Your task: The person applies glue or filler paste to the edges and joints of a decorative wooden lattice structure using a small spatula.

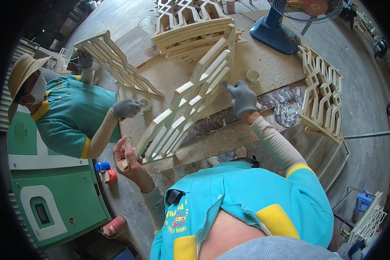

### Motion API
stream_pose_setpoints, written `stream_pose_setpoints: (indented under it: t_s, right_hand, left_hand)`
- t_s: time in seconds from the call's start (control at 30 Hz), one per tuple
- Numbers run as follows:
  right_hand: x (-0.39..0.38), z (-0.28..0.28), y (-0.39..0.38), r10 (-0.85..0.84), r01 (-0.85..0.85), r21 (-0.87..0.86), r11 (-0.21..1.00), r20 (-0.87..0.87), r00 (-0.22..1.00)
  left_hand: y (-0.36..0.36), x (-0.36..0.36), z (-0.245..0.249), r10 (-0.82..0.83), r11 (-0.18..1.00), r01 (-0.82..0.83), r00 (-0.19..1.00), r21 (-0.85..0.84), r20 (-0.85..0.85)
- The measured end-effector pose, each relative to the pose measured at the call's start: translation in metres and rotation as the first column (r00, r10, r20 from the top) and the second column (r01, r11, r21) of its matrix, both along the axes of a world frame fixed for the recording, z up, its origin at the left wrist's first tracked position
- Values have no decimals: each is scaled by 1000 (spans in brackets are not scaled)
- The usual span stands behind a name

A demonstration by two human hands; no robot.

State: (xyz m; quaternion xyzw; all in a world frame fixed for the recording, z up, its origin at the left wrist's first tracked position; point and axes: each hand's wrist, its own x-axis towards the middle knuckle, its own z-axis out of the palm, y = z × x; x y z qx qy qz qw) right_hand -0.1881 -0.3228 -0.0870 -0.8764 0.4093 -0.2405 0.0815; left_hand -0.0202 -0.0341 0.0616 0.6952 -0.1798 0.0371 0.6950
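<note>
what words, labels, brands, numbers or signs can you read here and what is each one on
"PH", the rest unclear: yellow print on the camera wearer's turquoise cloth shirt
Too small or blurred: dark marking on the green-and-white boxy cabinet
Too blurred: any label on the red cylindrical fire extinguisher

Head-worn view, wide, facing forward, downward

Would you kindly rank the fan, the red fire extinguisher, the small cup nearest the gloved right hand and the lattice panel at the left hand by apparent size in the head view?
1. Lattice panel
2. Fan, cut off by the top edge
3. Fire extinguisher
4. Small cup
</note>
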Motion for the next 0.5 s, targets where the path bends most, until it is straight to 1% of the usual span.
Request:
stream_pose_setpoints:
  t_s: [0.07, 0.17, 0.27, 0.37, 0.47, 0.5]
  right_hand:
    - [3, -11, 13, 10, -11, -101, 995, -11, 1000]
    - [-10, -10, 25, 38, -39, -30, 999, -25, 999]
    - [-19, 3, 26, 55, -53, 111, 992, -19, 998]
    - [-12, 16, 7, -15, 13, 93, 996, 19, 1000]
    - [2, 19, 8, 4, 20, 134, 991, -179, 984]
    - [5, 21, 13, 32, -4, 152, 988, -184, 982]
  left_hand:
    - [0, 1, 0, -3, 1000, 3, 1000, -3, 2]
    - [1, 3, 0, 2, 1000, -3, 1000, 20, 17]
    - [0, 4, -1, 9, 1000, -10, 1000, 12, 6]
    - [1, 4, 0, -8, 1000, 7, 1000, 21, 6]
    - [1, 1, 1, -3, 1000, 3, 1000, 3, -16]
    - [1, 2, 0, 1, 1000, -1, 1000, 10, -7]
